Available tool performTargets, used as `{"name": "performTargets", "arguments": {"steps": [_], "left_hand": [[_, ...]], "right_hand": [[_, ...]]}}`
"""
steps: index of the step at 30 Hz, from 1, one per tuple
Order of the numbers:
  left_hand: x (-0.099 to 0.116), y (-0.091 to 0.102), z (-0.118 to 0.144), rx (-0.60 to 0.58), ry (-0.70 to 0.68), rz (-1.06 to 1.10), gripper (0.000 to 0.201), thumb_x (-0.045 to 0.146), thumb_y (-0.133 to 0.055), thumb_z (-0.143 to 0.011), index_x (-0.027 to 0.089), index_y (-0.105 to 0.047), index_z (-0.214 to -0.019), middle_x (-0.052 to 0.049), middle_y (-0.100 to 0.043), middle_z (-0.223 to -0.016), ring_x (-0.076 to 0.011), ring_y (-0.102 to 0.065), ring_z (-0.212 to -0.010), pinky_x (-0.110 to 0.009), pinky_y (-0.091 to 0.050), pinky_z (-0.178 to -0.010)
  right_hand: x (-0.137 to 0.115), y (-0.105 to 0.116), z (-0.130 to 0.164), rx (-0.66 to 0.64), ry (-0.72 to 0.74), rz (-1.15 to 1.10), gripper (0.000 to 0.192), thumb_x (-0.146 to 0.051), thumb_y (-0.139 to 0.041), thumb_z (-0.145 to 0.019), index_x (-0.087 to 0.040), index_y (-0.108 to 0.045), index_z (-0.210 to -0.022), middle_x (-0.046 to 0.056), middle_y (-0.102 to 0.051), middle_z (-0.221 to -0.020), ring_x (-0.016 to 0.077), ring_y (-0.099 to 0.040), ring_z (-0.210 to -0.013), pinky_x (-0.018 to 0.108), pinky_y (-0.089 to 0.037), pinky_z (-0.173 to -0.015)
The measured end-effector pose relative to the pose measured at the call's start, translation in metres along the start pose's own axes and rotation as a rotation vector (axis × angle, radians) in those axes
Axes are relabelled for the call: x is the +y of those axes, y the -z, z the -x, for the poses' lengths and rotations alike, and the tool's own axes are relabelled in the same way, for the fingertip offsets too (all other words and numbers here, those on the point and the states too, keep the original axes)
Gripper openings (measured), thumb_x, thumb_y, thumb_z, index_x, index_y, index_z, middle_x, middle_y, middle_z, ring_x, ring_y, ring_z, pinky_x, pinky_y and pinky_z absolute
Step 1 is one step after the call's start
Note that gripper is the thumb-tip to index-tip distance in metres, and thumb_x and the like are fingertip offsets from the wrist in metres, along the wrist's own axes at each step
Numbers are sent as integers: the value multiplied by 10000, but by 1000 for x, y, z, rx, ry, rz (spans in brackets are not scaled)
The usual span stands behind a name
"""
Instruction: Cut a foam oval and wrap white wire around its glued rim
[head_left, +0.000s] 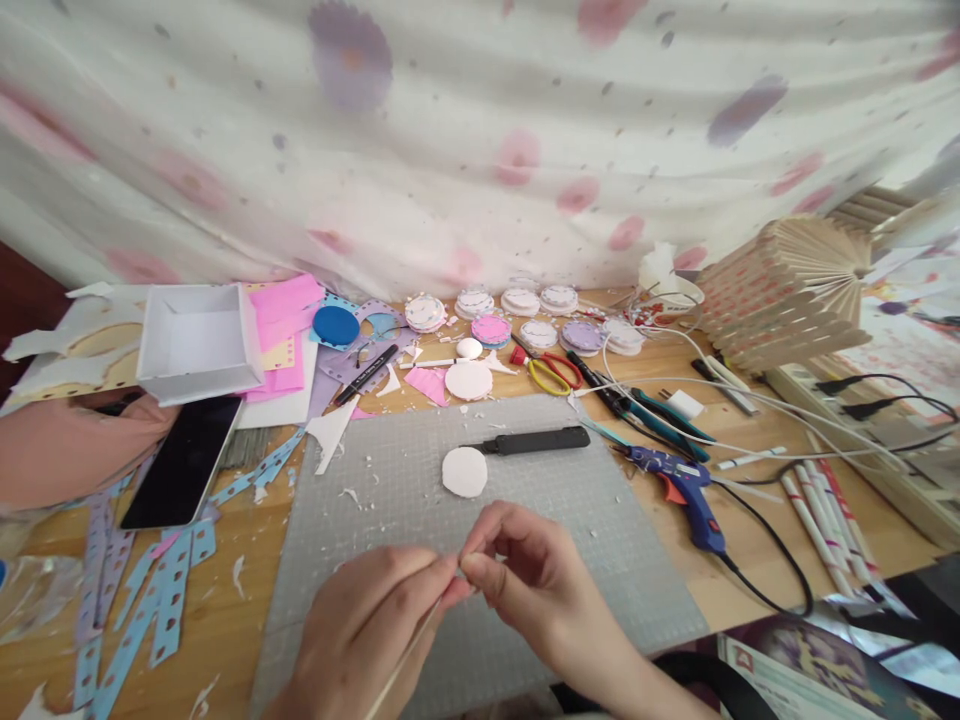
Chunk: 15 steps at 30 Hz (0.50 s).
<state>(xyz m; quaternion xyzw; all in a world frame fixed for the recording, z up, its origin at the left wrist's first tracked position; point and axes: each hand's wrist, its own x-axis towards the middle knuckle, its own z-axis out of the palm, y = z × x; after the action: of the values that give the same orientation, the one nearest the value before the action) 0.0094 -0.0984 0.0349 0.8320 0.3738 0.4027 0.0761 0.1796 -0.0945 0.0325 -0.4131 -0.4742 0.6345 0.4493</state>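
- A thin pale stick [409, 650] runs from the fingertips down to the bottom edge, where it is cut off; what sits at its tip is hidden by the fingers.
- The left hand [367, 625] and right hand [529, 580] meet above the grey cutting mat [600, 520], each grip pinched narrow on the stick.
- Just beyond lie a white foam disc [464, 471] and a black craft knife [532, 440].
- On the table [225, 610], a white box [196, 340] shows only its bare white inside.
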Motion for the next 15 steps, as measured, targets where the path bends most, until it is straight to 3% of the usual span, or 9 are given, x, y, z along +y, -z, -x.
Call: {"name": "performTargets", "arguments": {"steps": [2,4,7,9,12,15], "left_hand": [[4,1,-7,25,135,98,123,176,-554,-904,183,-671,-866,12,-702,-724,-82,-655,-650,-157,-495,-660],[7,2,-13,-41,399,296,187,244,-567,-887,190,-657,-731,30,-643,-606,-72,-594,-524,-153,-463,-527],[4,4,-20,-314,899,701,321,404,-611,-828,166,-599,-613,39,-556,-506,-47,-441,-389,-152,-338,-385],[-2,4,-22,-507,1148,941,352,458,-671,-761,150,-581,-617,39,-545,-491,-31,-365,-374,-147,-260,-369],[-10,3,-22,-627,1296,1105,360,462,-726,-710,137,-585,-646,52,-524,-484,-18,-303,-384,-148,-195,-380],[-14,3,-20,-528,1205,988,374,489,-693,-741,139,-592,-655,46,-541,-511,-29,-357,-411,-150,-260,-408]], "right_hand": [[3,0,2,34,129,157,146,-270,-594,-888,-166,-588,-786,8,-573,-696,106,-510,-628,209,-394,-540],[4,4,3,60,359,368,100,-167,-535,-900,-168,-588,-816,10,-575,-695,112,-512,-617,223,-397,-543],[-2,15,0,-28,788,796,209,-63,-424,-902,-157,-600,-842,28,-612,-672,131,-512,-594,256,-379,-514],[-11,23,-4,-232,1030,1077,272,-74,-402,-907,-158,-629,-783,39,-652,-677,145,-522,-583,286,-357,-474],[-23,34,-10,-386,1282,1239,310,-102,-422,-895,-177,-656,-706,30,-696,-750,148,-564,-649,301,-404,-498],[-22,44,-11,-320,1328,1283,215,-125,-487,-890,-180,-692,-862,21,-708,-916,160,-590,-869,302,-488,-745]]}}
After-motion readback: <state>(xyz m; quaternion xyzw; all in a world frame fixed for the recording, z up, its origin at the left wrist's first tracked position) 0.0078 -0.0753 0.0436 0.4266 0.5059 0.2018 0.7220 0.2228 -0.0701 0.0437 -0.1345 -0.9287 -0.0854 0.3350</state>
